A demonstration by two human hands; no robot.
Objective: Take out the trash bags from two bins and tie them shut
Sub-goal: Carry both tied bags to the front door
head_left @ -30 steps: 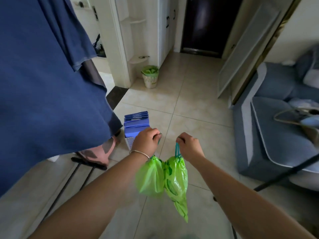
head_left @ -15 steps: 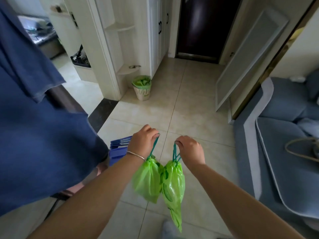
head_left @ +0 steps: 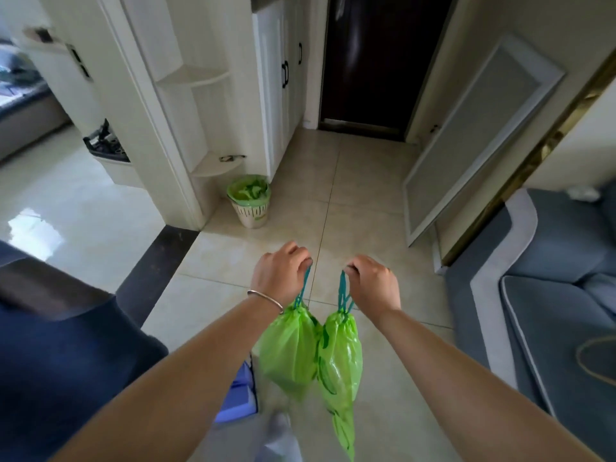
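Two green trash bags hang in front of me, each drawn closed at the top by a teal drawstring. My left hand grips the drawstring of the left bag. My right hand grips the drawstring of the right bag, whose long tail dangles lower. The bags touch side by side above the tiled floor. Ahead by the white shelf corner stands a small cream bin lined with a green bag.
A blue bin sits low beside my left forearm. Dark blue cloth fills the lower left. A blue-grey sofa runs along the right. A framed panel leans on the right wall; a dark door ends the hallway.
The view has moved forward down the hallway; the cream bin is nearer, and the blue bin has slid back under my left arm. Both hands keep holding the bags.
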